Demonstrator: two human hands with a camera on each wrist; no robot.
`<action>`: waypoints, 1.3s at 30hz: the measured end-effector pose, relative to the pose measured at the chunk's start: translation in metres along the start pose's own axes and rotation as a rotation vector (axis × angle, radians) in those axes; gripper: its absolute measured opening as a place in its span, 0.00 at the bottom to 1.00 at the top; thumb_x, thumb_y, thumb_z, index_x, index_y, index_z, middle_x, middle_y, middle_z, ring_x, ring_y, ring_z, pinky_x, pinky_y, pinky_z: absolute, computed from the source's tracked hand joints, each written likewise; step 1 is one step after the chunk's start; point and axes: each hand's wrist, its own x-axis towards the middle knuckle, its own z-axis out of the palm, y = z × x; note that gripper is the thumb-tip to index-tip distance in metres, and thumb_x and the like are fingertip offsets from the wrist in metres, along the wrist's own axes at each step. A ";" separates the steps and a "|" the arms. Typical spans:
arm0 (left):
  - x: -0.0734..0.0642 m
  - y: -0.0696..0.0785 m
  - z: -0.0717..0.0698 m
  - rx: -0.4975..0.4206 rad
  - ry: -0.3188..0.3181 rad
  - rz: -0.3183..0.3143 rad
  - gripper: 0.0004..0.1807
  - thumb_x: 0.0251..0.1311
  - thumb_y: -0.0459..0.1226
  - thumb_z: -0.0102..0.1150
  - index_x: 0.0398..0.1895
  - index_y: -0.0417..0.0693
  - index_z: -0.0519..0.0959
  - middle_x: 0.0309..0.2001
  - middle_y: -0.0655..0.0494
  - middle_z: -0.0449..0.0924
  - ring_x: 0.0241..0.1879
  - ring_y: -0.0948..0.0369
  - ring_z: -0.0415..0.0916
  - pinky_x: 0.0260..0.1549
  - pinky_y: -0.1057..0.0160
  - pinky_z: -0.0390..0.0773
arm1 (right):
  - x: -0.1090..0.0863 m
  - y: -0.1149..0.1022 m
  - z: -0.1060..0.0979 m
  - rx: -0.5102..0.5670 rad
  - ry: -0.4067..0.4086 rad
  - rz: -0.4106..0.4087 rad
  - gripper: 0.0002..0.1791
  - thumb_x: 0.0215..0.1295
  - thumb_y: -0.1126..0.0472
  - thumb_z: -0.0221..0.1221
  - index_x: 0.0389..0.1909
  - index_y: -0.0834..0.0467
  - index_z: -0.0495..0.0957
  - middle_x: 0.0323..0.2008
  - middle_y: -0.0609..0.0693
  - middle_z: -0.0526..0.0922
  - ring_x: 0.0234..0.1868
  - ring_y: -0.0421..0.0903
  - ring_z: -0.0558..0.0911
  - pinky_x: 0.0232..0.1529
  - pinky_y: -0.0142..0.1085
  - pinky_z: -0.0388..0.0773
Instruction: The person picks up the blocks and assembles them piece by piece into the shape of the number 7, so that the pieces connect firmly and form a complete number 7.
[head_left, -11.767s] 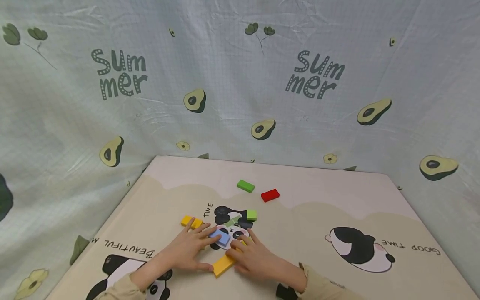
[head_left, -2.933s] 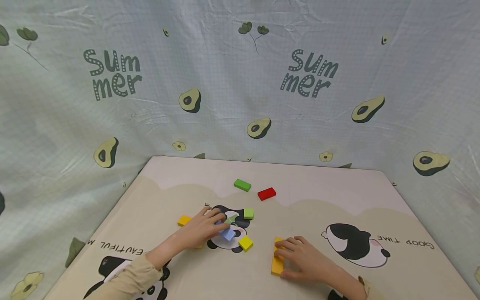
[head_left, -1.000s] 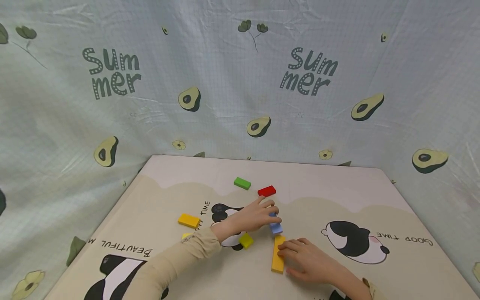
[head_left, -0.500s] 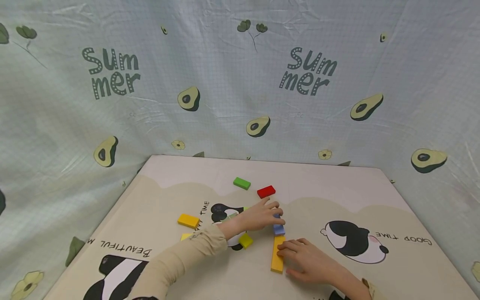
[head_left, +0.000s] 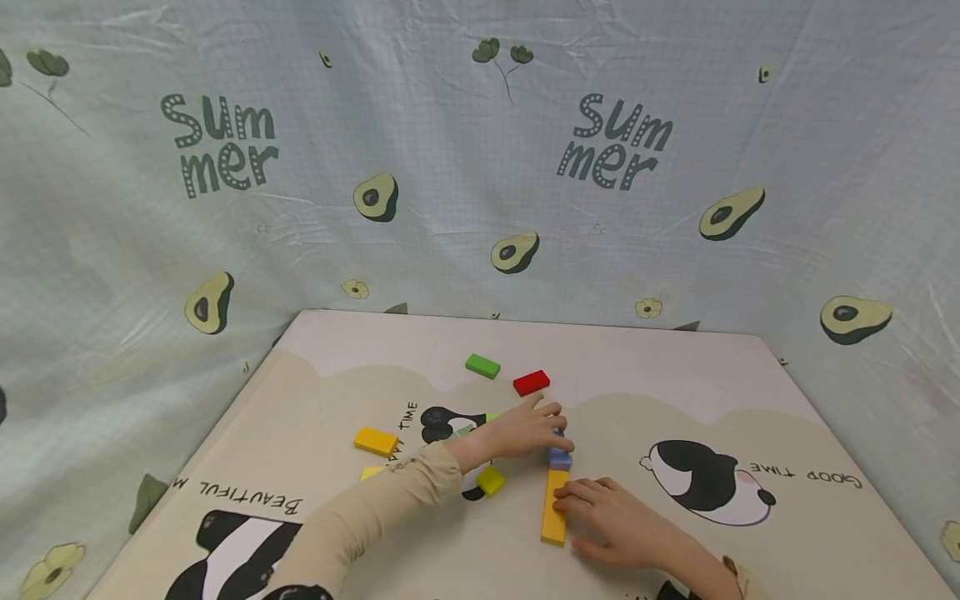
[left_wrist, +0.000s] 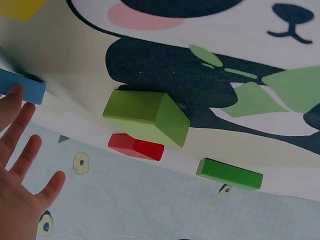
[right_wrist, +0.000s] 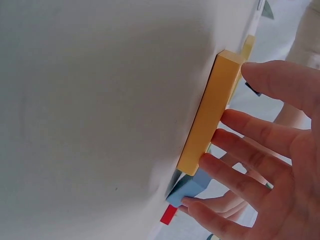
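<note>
Blue and smooth-looking, a small block (head_left: 560, 461) sits in the left hand (head_left: 525, 431), just past the far end of a long orange block (head_left: 552, 521). The two ends look to be touching or very close; which, I cannot tell. Fingertips of the left hand hold the blue block at its upper side and far end, while the other fingers spread loosely; the thumb is hidden. The right hand (head_left: 611, 521) clenches nothing: its fingers lie lightly extended, tips resting along the right side of the long orange block, with the thumb by its near end.

Judging by looks, both blocks should be light and stiff, hard to damage, and perhaps slick enough to slide easily on the table (head_left: 465, 558). The blue block is best taken by its two long sides, leaving its near end free; the long orange block, likely to swing if nudged at one end, is steadier held near its middle.

A red block (head_left: 532, 382) lies just beyond the left hand, with a green block (head_left: 483, 366) farther left. Behind the left wrist is a light green block (left_wrist: 135, 115). Nearer lies a yellow block (head_left: 491, 481), and a shorter orange block (head_left: 377, 442) rests well to the left, beyond the sleeve (head_left: 375, 517).
</note>
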 end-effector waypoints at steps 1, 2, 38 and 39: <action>0.001 0.000 0.000 0.009 -0.008 -0.003 0.22 0.57 0.40 0.55 0.52 0.77 0.70 0.51 0.66 0.73 0.57 0.62 0.63 0.59 0.51 0.63 | 0.000 0.000 0.000 0.001 -0.001 0.000 0.21 0.57 0.46 0.55 0.50 0.50 0.72 0.52 0.44 0.73 0.52 0.45 0.73 0.49 0.45 0.71; 0.001 0.000 0.001 0.017 -0.012 -0.005 0.22 0.57 0.40 0.55 0.52 0.77 0.69 0.52 0.66 0.73 0.57 0.62 0.63 0.59 0.52 0.63 | 0.000 0.000 0.000 0.001 -0.001 0.001 0.21 0.57 0.46 0.55 0.50 0.50 0.72 0.52 0.44 0.73 0.52 0.45 0.73 0.49 0.45 0.71; -0.008 -0.002 0.002 -0.088 -0.008 0.010 0.18 0.58 0.45 0.53 0.52 0.68 0.72 0.52 0.68 0.74 0.52 0.64 0.65 0.57 0.53 0.64 | 0.000 0.006 0.001 0.049 0.022 -0.016 0.20 0.55 0.50 0.58 0.50 0.49 0.72 0.52 0.43 0.72 0.52 0.43 0.72 0.47 0.42 0.71; -0.011 -0.003 0.002 -0.100 -0.014 0.008 0.17 0.58 0.45 0.53 0.52 0.67 0.73 0.52 0.68 0.75 0.52 0.64 0.65 0.57 0.53 0.64 | 0.000 0.007 0.001 0.066 0.013 -0.010 0.20 0.56 0.50 0.57 0.50 0.49 0.72 0.52 0.43 0.72 0.53 0.43 0.72 0.47 0.43 0.71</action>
